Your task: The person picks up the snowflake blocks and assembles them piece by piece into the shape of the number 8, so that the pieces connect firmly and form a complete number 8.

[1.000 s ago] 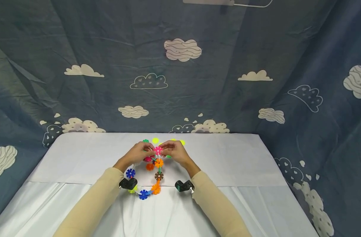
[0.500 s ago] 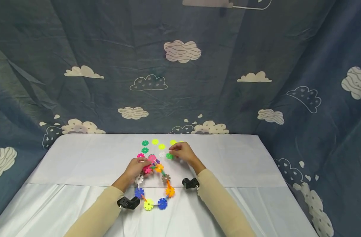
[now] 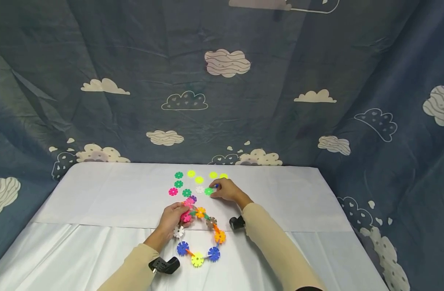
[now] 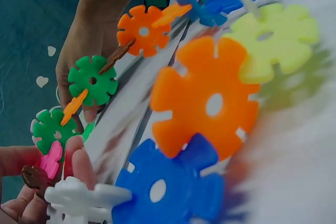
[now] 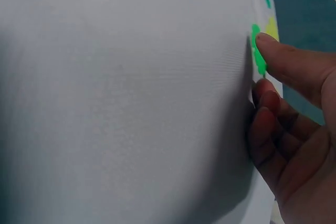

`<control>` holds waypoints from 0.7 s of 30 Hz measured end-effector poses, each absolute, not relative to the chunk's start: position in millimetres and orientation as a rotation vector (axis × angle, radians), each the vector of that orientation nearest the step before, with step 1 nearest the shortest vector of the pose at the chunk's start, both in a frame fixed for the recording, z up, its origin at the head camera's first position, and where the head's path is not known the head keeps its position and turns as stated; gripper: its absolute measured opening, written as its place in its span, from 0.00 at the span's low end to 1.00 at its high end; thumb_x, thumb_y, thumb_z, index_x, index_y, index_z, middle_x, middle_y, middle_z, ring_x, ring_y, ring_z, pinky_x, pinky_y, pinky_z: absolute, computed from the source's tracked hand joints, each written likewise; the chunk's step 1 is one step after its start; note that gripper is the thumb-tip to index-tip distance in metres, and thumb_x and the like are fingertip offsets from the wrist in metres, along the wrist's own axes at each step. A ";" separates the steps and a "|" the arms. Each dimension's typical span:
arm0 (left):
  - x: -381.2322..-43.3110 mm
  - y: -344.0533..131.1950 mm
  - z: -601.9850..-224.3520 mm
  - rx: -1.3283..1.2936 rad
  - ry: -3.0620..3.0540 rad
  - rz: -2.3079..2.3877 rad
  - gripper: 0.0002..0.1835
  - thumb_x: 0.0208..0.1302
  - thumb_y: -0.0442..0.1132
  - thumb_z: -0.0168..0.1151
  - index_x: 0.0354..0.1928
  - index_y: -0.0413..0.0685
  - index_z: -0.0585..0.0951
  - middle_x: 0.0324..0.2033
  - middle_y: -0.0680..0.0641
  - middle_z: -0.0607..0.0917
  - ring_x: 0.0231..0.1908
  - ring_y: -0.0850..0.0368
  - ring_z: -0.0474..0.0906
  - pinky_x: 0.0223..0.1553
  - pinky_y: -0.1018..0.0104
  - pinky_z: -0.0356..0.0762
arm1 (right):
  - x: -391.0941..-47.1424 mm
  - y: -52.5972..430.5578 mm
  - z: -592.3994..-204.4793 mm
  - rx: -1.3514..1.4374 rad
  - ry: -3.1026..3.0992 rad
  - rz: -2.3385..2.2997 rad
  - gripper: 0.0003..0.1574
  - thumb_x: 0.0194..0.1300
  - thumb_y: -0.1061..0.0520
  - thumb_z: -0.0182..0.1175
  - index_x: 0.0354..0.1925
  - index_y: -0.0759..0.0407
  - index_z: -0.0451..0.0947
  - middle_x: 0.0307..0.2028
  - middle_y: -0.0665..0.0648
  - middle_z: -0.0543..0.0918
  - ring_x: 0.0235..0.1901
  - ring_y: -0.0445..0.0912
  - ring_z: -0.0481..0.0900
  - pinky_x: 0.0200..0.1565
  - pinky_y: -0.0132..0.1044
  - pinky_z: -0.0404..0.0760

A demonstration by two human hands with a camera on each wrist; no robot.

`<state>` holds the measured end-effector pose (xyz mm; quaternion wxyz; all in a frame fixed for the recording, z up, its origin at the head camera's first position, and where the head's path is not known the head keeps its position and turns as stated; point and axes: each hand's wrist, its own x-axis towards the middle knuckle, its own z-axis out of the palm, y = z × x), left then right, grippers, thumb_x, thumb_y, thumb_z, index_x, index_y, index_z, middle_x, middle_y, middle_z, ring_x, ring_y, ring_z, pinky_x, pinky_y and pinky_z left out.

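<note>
My left hand (image 3: 170, 220) holds a ring-shaped chain of notched plastic flower discs near its pink disc (image 3: 187, 217). The ring hangs toward me, with a yellow disc (image 3: 197, 260) lowest, between two blue ones. In the left wrist view, an orange disc (image 4: 210, 103) and a white disc (image 4: 79, 198) show close up, and the left fingers (image 4: 81, 163) grip the chain beside green and pink discs. My right hand (image 3: 229, 190) is at a loose green disc (image 3: 208, 191), thumb and fingers apart. A small blue spot (image 3: 216, 186) shows by its fingertips; its kind is unclear.
Loose discs lie flat on the white-covered table (image 3: 109, 194): several yellow ones (image 3: 199, 180), several green ones (image 3: 178, 184), a pink one (image 3: 173, 191) and a white one (image 3: 199, 189). A cloud-patterned dark curtain (image 3: 258, 125) hangs behind and at the sides.
Both hands were together at a pink disc; then they parted. My left hand has drawn the chain toward me and slightly right. My right hand has gone to the loose green disc.
</note>
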<state>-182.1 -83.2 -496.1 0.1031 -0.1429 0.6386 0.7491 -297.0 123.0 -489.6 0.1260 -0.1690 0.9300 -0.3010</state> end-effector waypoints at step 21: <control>-188.3 -82.5 -502.8 -0.349 1.997 2.087 0.07 0.68 0.35 0.56 0.37 0.36 0.76 0.26 0.49 0.77 0.20 0.63 0.71 0.22 0.72 0.74 | -294.6 120.3 -491.2 -0.464 2.299 -1.463 0.10 0.57 0.73 0.64 0.40 0.70 0.79 0.24 0.58 0.77 0.20 0.45 0.80 0.28 0.38 0.85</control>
